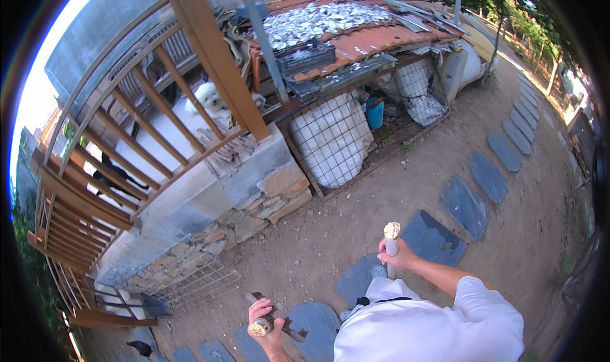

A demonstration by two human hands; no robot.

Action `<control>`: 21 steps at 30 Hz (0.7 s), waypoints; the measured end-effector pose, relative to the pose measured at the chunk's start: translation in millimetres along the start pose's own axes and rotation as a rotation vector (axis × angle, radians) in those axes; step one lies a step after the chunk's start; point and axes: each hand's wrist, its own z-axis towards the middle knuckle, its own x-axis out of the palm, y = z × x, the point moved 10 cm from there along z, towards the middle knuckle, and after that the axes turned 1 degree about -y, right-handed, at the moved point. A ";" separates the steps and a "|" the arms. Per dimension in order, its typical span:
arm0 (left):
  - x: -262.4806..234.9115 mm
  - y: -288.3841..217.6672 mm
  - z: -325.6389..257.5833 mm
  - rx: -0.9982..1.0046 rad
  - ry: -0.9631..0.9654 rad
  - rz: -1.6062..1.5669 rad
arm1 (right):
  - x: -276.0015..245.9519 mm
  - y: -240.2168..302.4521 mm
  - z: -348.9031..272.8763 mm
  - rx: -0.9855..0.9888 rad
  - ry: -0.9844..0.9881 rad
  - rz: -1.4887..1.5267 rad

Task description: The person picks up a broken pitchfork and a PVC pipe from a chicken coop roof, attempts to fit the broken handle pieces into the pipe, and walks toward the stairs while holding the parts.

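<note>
My left hand (265, 327) is closed round a stick with a round, yellowish end (259, 327). Brown, flat-looking pieces (293, 331) stick out beside that hand; I cannot tell whether they belong to the stick. My right hand (399, 255) grips a pale, upright stick (391, 247) with a rough, yellowish top, its lower part reaching down toward my foot. Both hands are in front of my white shirt, above the stepping stones, well apart from each other. A grey-blue shoe (379, 271) shows just below the right hand.
Dark stepping stones (488, 176) curve over bare dirt to the upper right. A stone-faced porch (254, 200) with wooden railing (140, 111) stands left. A white dog (208, 98) and a black animal (114, 176) are behind it. Wire mesh (330, 139) fronts a tiled shed. A black bird (140, 348) is lower left.
</note>
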 end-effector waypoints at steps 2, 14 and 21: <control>35.2 -3.8 16.9 0.021 0.038 -0.023 | -37.8 -6.1 4.9 0.027 -0.078 0.011; 294.6 1.7 111.1 0.064 0.172 -0.246 | -262.1 -30.9 12.1 0.029 -0.489 0.032; 465.2 -0.2 178.6 0.055 0.343 -0.363 | -388.8 -38.8 -44.3 -0.187 -0.890 0.023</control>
